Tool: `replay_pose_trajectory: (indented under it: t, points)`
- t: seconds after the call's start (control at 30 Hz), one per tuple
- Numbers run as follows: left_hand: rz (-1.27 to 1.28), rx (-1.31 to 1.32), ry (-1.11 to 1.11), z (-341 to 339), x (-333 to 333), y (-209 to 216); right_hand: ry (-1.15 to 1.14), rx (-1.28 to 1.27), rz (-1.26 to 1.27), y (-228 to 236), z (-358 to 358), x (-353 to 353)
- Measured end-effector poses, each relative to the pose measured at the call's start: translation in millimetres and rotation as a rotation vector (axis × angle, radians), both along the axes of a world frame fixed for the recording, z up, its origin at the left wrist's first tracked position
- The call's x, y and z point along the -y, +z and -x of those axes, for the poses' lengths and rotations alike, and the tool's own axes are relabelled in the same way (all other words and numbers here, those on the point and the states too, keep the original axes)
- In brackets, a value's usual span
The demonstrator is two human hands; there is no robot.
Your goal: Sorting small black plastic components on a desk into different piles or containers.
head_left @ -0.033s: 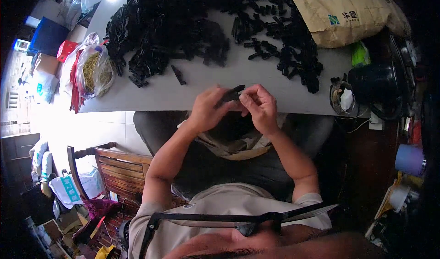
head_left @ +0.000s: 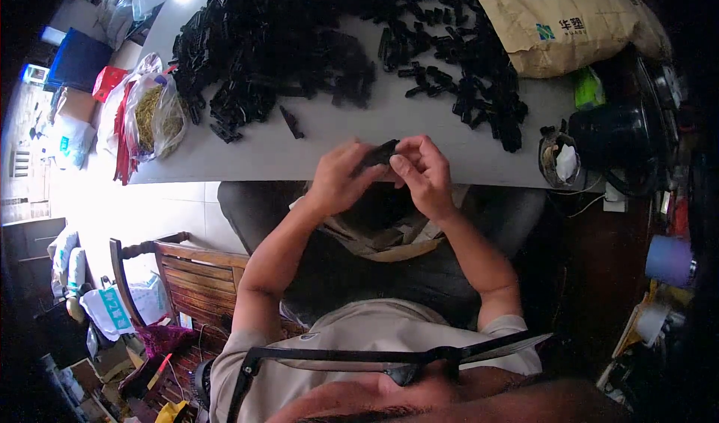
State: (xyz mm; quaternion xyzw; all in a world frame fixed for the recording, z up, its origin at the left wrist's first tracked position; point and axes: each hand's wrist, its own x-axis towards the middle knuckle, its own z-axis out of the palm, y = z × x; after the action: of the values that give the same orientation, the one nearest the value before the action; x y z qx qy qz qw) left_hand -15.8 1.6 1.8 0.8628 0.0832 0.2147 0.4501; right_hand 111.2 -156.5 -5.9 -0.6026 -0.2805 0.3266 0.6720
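Just over the table's near edge, my left hand is closed around a small black plastic part. My right hand meets it from the other side, thumb and forefinger pinched at the part's right end. The palms and fingers hide much of the part, so its exact kind cannot be told. Beyond the hands lies a large heap of similar black plastic pieces, with a looser group on the right. One single piece lies apart, nearer to my left hand.
The grey table ends just below my hands. A brown paper sack lies at the back right. At the right stand a clear container and a black pot-like vessel. Plastic bags sit left. An open sack is below my hands.
My right thumb and fingers have shifted slightly at the end of the black part. The rest looks the same.
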Motion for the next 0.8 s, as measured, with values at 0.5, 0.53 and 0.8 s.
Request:
replay_pose_trajectory:
  t: [0.5,0.53,0.8]
  points:
    - [-0.005,0.022,-0.206,1.5,-3.0,-10.3,0.188,0.186,0.023,-2.8,-13.0,4.8]
    - [-0.004,0.06,-0.161,-2.1,-1.9,-5.9,0.189,0.185,0.024,1.4,-12.0,4.1]
    - [0.136,-0.153,-0.022,-1.4,6.7,-5.8,-0.068,0.66,-0.029,2.7,-4.6,6.7]
